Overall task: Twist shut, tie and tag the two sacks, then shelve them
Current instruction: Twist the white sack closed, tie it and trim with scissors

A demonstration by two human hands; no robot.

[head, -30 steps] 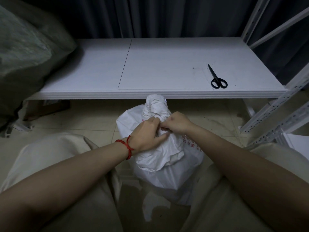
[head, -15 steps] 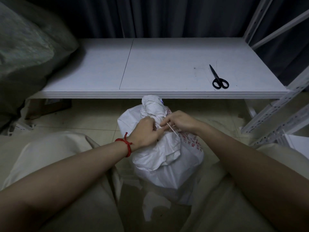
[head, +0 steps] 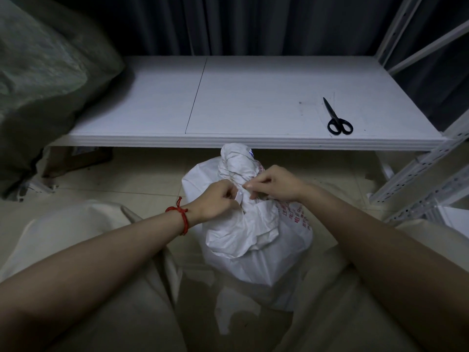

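A white woven sack [head: 256, 240] with red print stands on the floor between my knees, its neck [head: 237, 165] twisted into a bunch. My left hand [head: 218, 200], with a red string on the wrist, pinches a small white tag [head: 239, 198] at the neck. My right hand [head: 275, 184] pinches something thin on the other side of the neck; what it holds is too small to tell. A second, grey-green sack [head: 43, 80] lies at the left end of the white shelf [head: 253, 143].
Black scissors [head: 337, 119] lie on the shelf's right part. White perforated shelf uprights [head: 418, 174] stand at the right. A brown box [head: 76, 161] sits under the shelf at the left. Dark curtains hang behind. The floor is tiled.
Both hands were gripping the twisted neck together; the right hand has drawn out to the right side, and a small white tag now shows at the left hand's fingertips.
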